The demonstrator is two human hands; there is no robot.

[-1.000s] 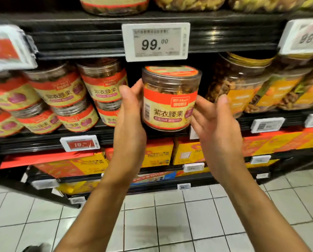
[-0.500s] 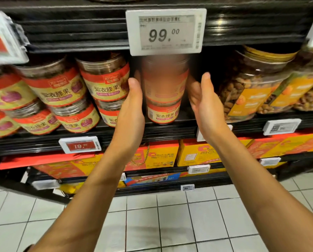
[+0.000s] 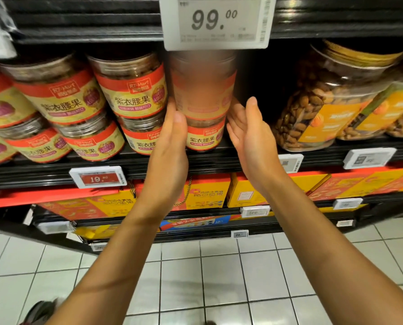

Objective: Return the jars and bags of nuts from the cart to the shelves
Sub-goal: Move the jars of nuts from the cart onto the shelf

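Placement of the upper jar (image 3: 201, 85) is judged to be the step in hand; it is seen, blurred, stacked on a lower jar (image 3: 204, 139) of the same kind on the shelf (image 3: 219, 160), with the price tag (image 3: 217, 19) at twelve o'clock above it. Both hands are held wide with fingers straight; the left hand (image 3: 170, 148) is laid flat along the jar's nine o'clock side and seems to touch it; the right hand (image 3: 249, 137) is held palm-inward just beside the three o'clock side, and contact there cannot be told.

To be done well, the upper jar should be centred squarely on the lid beneath and its label faced outward like its neighbours'; the palms should be drawn away only once no wobble is felt; a knock against the tag overhead is to be avoided.

At nine o'clock, clear tubs (image 3: 132, 90) with red-and-yellow labels are stacked two high; brown nuts are dimly visible through their upper bands. At three o'clock, larger clear jars (image 3: 324, 102) with gold lids are filled with almonds. At six o'clock, orange boxes (image 3: 205, 193) are ranged beneath; their contents are hidden.
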